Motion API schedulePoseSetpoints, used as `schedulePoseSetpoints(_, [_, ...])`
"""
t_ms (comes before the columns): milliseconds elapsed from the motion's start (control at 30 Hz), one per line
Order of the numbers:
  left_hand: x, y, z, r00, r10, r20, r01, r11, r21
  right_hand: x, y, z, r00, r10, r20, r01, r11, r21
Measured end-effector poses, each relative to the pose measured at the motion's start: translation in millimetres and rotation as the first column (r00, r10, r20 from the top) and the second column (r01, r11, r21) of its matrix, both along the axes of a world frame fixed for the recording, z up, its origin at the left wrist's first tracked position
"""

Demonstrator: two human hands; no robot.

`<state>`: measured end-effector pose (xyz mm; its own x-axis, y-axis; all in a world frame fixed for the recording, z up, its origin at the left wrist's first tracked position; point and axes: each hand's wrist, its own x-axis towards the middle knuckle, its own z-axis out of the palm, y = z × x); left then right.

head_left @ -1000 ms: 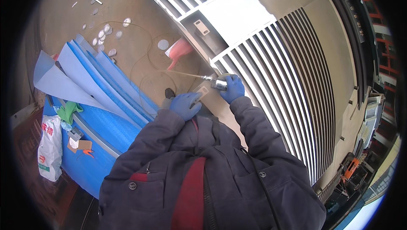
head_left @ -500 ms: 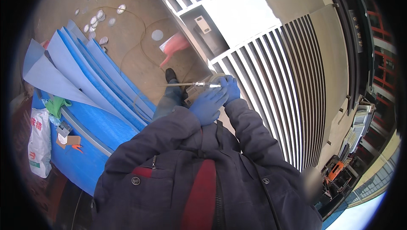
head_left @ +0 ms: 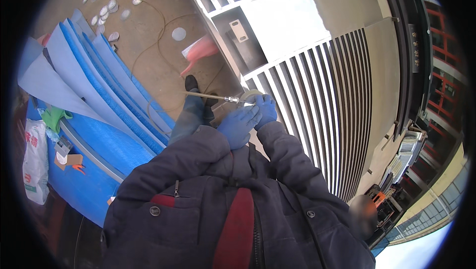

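Both my hands wear blue gloves and meet in front of my chest, against the edge of a silver slatted metal panel point(head_left: 317, 85). My right hand point(head_left: 267, 111) is shut on a thin metal rod tool point(head_left: 213, 96) that points left, level above the floor. A pale ring point(head_left: 249, 94) sits at the rod's near end, just above my fingers. My left hand point(head_left: 237, 127) lies against the right one, fingers stretched toward the ring; its grip is hidden. My leg and dark shoe point(head_left: 191, 83) stand below the rod.
Blue corrugated sheets point(head_left: 94, 80) lean in a stack at the left, with a white sack point(head_left: 35, 160) and green glove point(head_left: 53, 116) beside them. Round pale discs point(head_left: 179, 33), a thin cable and a red object point(head_left: 201, 52) lie on the concrete floor. A person stands at lower right.
My left hand has come up from lower left to join the right hand at the rod. The view has tilted, so the hands and panel sit lower in the frame.
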<state>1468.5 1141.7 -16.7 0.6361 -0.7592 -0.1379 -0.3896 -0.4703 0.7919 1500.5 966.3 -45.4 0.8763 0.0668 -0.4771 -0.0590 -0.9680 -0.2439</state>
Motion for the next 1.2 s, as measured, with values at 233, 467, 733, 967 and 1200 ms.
schedulePoseSetpoints(233, [9.4, 11.2, -4.4, 0.991, 0.132, 0.035, -0.131, 0.991, -0.018, 16.0, 8.9, 0.6, 0.992, 0.088, 0.087, -0.092, 0.995, 0.046])
schedulePoseSetpoints(467, [7.0, 0.9, -12.1, 0.991, 0.132, 0.016, -0.129, 0.986, -0.107, 16.2, 0.5, -1.5, 0.991, -0.038, -0.124, 0.033, 0.998, -0.048])
schedulePoseSetpoints(733, [5.6, -3.1, -20.8, 0.995, 0.096, -0.01, -0.097, 0.987, -0.125, 17.3, 1.3, 3.6, 0.964, -0.11, -0.241, 0.069, 0.983, -0.171])
schedulePoseSetpoints(967, [12.3, 4.5, -21.1, 0.981, 0.187, 0.058, -0.179, 0.976, -0.121, 21.7, 3.8, -1.6, 0.999, 0.011, -0.033, -0.013, 0.999, -0.046])
schedulePoseSetpoints(1200, [7.1, -2.1, -8.4, 0.985, 0.041, -0.168, -0.055, 0.995, -0.079, 14.4, 0.3, 4.2, 0.972, -0.031, -0.231, -0.011, 0.984, -0.176])
